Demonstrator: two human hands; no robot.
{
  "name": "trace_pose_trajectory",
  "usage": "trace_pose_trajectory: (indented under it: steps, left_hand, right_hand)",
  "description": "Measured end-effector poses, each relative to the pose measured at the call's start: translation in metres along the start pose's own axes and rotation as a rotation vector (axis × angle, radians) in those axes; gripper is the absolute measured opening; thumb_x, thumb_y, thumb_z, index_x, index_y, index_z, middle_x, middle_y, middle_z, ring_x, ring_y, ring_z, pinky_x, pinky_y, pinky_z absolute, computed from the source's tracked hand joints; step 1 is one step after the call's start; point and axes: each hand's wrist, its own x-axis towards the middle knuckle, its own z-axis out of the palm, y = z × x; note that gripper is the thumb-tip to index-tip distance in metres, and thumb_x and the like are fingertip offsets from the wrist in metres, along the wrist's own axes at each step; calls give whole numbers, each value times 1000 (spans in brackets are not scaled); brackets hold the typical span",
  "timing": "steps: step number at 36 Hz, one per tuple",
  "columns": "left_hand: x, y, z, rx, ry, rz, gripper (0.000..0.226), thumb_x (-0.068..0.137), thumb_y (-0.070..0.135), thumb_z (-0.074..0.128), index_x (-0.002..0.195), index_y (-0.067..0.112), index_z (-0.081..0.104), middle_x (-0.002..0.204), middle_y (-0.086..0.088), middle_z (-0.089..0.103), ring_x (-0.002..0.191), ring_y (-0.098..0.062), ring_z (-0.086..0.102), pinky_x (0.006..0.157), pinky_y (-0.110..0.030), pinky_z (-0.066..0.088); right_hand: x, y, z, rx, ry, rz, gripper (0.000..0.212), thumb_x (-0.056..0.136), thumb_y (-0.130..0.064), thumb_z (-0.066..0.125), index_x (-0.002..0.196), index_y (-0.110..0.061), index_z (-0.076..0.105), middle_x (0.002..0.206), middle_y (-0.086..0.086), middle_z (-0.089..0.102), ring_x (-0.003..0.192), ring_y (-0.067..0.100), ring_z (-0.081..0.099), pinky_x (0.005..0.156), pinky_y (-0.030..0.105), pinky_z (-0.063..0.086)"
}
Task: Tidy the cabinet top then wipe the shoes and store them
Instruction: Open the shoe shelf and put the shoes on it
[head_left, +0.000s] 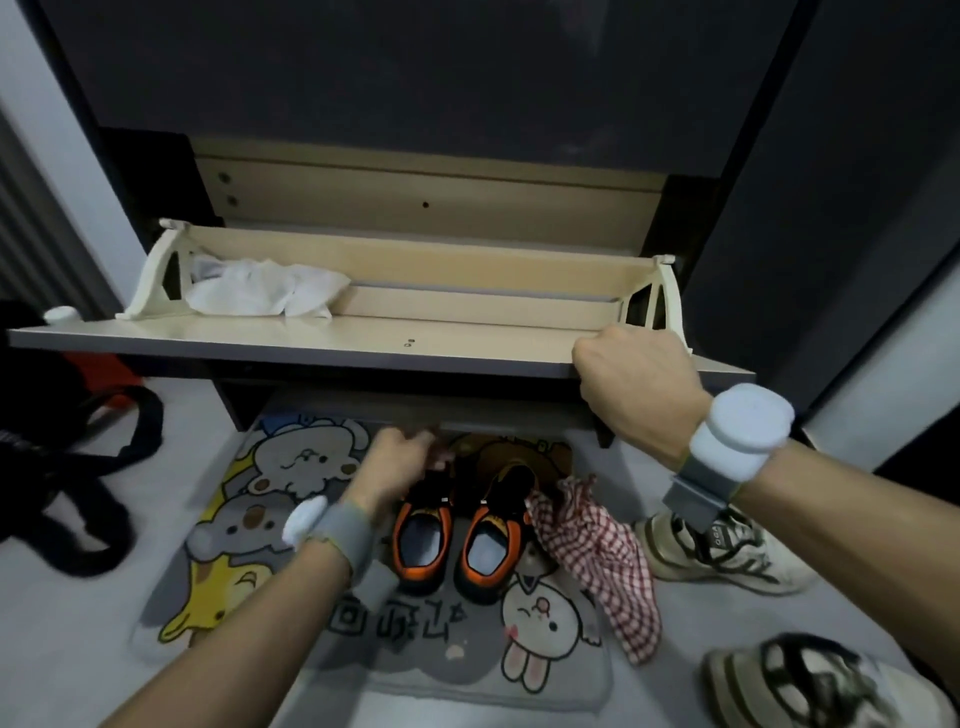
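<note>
At nine o'clock a black strapped bag (78, 499) lay on the floor. At ten o'clock, crumpled white cloth (260, 293) sat in the left end of the tilted-out cabinet flap (311, 338). The left hand (400, 467) reached down over the cartoon mat (249, 499), fingers bent at the toe of the orange-and-black shoes (457, 535) near six o'clock; blur hid whether it gripped. A red checked cloth (597, 551) touched the pair at their three o'clock. The right hand (634, 379) clutched the flap's front edge. White sneakers (727, 551) lay at four o'clock.
</note>
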Motion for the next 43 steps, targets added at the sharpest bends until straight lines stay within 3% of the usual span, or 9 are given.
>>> trace_pose_trajectory:
  steps: [5, 9, 15, 18, 22, 25, 28, 37, 43]
  left_hand:
    - [-8, -63, 17, 847, -285, 196, 29, 102, 36, 48, 124, 18, 54, 111, -8, 67, 101, -27, 63, 81, -38, 51]
    - [-16, -81, 35, 1145, -179, 370, 36, 101, 34, 43, 134, 19, 40, 119, -14, 50, 106, -36, 54, 78, -43, 49]
    - [-24, -100, 40, 1393, -275, 313, 60, 102, 31, 36, 153, 41, 4, 134, -20, 44, 118, -40, 51, 83, -44, 45]
    - [-28, -99, 37, 1468, -257, 387, 62, 103, 23, 33, 154, 40, 2, 127, -17, 53, 105, -37, 58, 74, -39, 37]
    - [-29, -107, 42, 1501, -264, 350, 53, 101, 17, 35, 148, 37, 22, 116, -16, 54, 93, -34, 60, 79, -38, 43]
    - [-28, -116, 47, 1557, -295, 348, 47, 102, 22, 35, 144, 42, 27, 125, -18, 45, 101, -36, 55, 87, -45, 42]
    - [-27, -119, 49, 1584, -325, 336, 41, 103, 27, 37, 142, 38, 33, 136, -20, 37, 109, -37, 51, 90, -47, 40]
    - [-21, -110, 56, 1411, -425, 315, 58, 87, 48, 67, 131, 17, 43, 127, -16, 37, 100, -36, 54, 66, -41, 44]
    - [-22, -108, 55, 1293, -407, 314, 50, 92, 41, 63, 132, 14, 50, 128, -16, 41, 110, -35, 53, 83, -41, 49]
  right_hand:
    - [4, 2, 11, -14, -19, -67, 37, 92, -15, 57, 67, -18, 31, 81, 4, 54, 82, 31, 64, 44, 28, 14]
    - [10, -2, 8, 11, -6, -86, 21, 93, -19, 59, 78, -16, 44, 81, 6, 54, 80, 32, 63, 43, 27, 16]
    - [17, -9, 15, -1, 25, -96, 24, 93, -18, 59, 78, -16, 41, 92, 9, 63, 83, 32, 62, 45, 27, 17]
    - [22, -12, 17, 1, 27, -81, 23, 93, -18, 59, 78, -17, 41, 92, 10, 64, 83, 33, 62, 51, 32, 27]
    - [29, -19, 16, 7, 19, -76, 18, 95, -16, 57, 80, -16, 45, 88, 10, 60, 68, 30, 49, 45, 28, 17]
    - [33, -23, 14, 11, -3, -83, 14, 94, -14, 56, 82, -16, 50, 91, 11, 61, 79, 34, 61, 47, 30, 21]
    - [34, -24, 17, 5, 32, -65, 29, 92, -12, 57, 70, -15, 38, 82, 11, 57, 75, 34, 61, 51, 33, 29]
    - [32, -24, 18, -4, 41, -45, 23, 92, -13, 57, 76, -15, 42, 83, 10, 60, 61, 26, 38, 45, 28, 13]
    - [34, -24, 22, -2, 69, -5, 22, 92, -14, 58, 76, -18, 44, 77, 6, 55, 61, 24, 39, 46, 27, 15]
